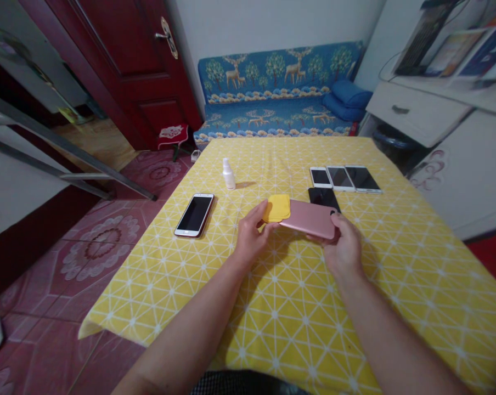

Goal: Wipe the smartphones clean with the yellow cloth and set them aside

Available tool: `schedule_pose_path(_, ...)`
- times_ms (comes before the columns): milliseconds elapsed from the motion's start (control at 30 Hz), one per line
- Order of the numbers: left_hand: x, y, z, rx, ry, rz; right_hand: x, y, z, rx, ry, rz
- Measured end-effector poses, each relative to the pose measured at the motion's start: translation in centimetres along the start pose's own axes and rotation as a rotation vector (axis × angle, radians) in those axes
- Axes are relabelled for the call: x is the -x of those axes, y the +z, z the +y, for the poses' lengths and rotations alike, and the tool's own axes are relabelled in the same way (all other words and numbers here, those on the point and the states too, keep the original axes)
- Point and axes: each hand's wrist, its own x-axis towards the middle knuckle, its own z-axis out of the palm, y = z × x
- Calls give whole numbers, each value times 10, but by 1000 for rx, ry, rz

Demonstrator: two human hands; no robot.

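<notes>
Head view: right hand (342, 244) pinches the pink phone (309, 218), long axis running left-right.

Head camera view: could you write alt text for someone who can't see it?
Two bare hands hold a pink phone above a yellow patterned tablecloth, the left hand pressing a folded yellow cloth to one end, the right hand gripping the other. Around them lie more phones and a small white bottle; a blue sofa stands behind.
</notes>
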Motion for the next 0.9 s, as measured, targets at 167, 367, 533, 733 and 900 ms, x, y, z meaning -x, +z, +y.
schedule_pose_path(167, -2, -1, -1, 2, -9, 110, 7, 3, -2, -5, 25, -101)
schedule_pose_path(367, -1, -1, -7, 9, -61, 184, 15, 7, 1, 18, 39, -169)
schedule_pose_path(533, -1, -1, -7, -53, -58, 213, 26, 13, 7, 44, 88, -268)
schedule_pose_path(733, 2, 2, 1, -91, -54, 131, 32, 12, 17, 181, 63, -357)
schedule_pose_path(900, 9, 9, 10, -91, 55, -32, 24, 9, 21, 183, -10, -322)
